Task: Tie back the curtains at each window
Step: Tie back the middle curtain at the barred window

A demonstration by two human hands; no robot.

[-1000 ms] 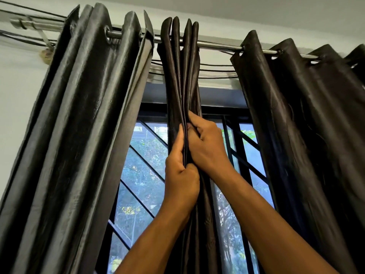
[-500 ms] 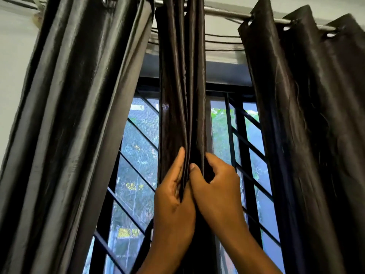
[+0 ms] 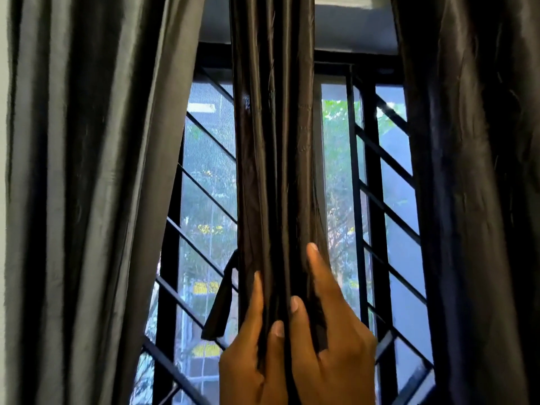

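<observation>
A dark, shiny middle curtain [image 3: 274,147] hangs bunched into narrow pleats in front of the window. My left hand [image 3: 248,358] grips its left folds low down, thumb over the front. My right hand [image 3: 333,346] presses the right folds from the other side, fingers pointing up. The two hands squeeze the bundle between them. A dark fabric tie strap [image 3: 222,302] dangles from the curtain's left edge, just above my left hand. The left curtain [image 3: 87,200] and the right curtain [image 3: 482,200] hang loose at either side.
Behind the curtains is a window with a black metal grille [image 3: 377,200] of upright and slanted bars. Trees and daylight show through the glass. A grey lintel [image 3: 350,27] runs across the top. The curtain rod is out of view.
Both hands have slid down the middle curtain, keeping it bunched. The view has dropped with them, so the rod has left the top. The tie strap has come into view.
</observation>
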